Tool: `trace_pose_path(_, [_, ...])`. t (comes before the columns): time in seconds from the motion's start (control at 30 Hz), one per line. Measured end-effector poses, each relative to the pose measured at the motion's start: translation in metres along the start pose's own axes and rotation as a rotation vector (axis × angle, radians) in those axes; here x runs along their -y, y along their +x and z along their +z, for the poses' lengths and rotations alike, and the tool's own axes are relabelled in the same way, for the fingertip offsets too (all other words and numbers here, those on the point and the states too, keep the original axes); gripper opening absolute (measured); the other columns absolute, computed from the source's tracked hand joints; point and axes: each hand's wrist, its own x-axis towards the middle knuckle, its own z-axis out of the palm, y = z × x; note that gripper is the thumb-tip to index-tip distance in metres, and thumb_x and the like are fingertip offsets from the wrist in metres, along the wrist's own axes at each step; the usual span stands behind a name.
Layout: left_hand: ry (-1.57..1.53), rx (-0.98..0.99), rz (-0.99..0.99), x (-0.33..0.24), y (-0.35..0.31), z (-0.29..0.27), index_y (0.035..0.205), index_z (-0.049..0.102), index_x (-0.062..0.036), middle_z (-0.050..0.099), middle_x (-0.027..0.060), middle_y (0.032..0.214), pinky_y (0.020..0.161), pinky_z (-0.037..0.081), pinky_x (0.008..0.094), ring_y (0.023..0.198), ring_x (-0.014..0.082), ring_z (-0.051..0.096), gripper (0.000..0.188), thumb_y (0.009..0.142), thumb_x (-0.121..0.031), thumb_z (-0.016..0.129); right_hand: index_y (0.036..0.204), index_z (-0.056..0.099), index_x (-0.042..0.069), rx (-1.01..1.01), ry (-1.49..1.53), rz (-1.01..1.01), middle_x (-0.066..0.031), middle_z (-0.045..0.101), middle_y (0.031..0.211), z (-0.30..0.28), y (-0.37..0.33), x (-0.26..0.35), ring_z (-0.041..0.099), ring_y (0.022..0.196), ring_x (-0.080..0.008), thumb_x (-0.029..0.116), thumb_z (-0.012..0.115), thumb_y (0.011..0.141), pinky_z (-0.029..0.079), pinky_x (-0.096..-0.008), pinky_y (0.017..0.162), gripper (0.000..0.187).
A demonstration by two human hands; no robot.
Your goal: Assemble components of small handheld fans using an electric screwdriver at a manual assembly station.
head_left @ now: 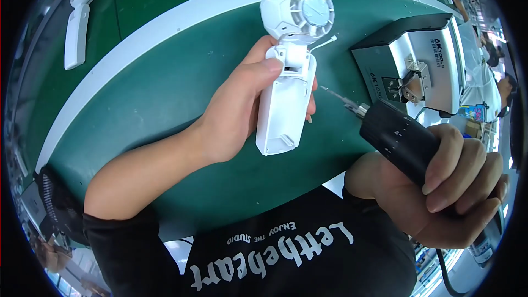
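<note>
My left hand (234, 96) is closed around a white handheld fan (286, 107), with the thumb pressed near its neck. The fan's round slotted head points away from me, and its hollow handle lies open-faced toward me. A short white wire with a small plug sticks out at the right of the neck. In my right hand (462, 187) is a black electric screwdriver (399, 140), fingers wrapped round its body. Its thin bit points up and left, a short gap away from the fan's handle.
A silver and black screw feeder box (421, 66) stands on the green table (181, 71) at the right. Beyond the white curved edge strip (165, 36), another white fan (78, 27) lies at the far left. A black cable (444, 275) hangs at lower right; people appear at the right rim.
</note>
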Motion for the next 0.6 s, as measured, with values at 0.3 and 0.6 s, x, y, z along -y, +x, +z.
trace_pose_path(0.3, [0.069, 0.041, -0.053, -0.004, 0.004, -0.006, 0.133, 0.032, -0.0001, 0.057, 0.0116, 0.103, 0.081, 0.050, 0.0337, 0.090, 0.0184, 0.061, 0.054, 0.094, -0.036, 0.039, 0.092, 0.052, 0.007, 0.026, -0.075, 0.019, 0.0030, 0.045, 0.066, 0.008, -0.007, -0.020, 0.046, 0.048, -0.0061, 0.013, 0.058, 0.089, 0.042, -0.0239, 0.049, 0.009])
trace_pose_path(0.6, [0.174, 0.069, -0.065, -0.004, 0.009, -0.013, 0.133, 0.030, 0.0024, 0.058, 0.0126, 0.099, 0.080, 0.047, 0.0328, 0.090, 0.0180, 0.059, 0.056, 0.092, -0.034, 0.041, 0.094, 0.051, 0.007, -0.008, -0.143, -0.014, 0.0030, 0.044, 0.067, 0.018, -0.017, -0.035, 0.043, 0.046, -0.0069, 0.016, 0.056, 0.093, 0.041, -0.0245, 0.047, 0.010])
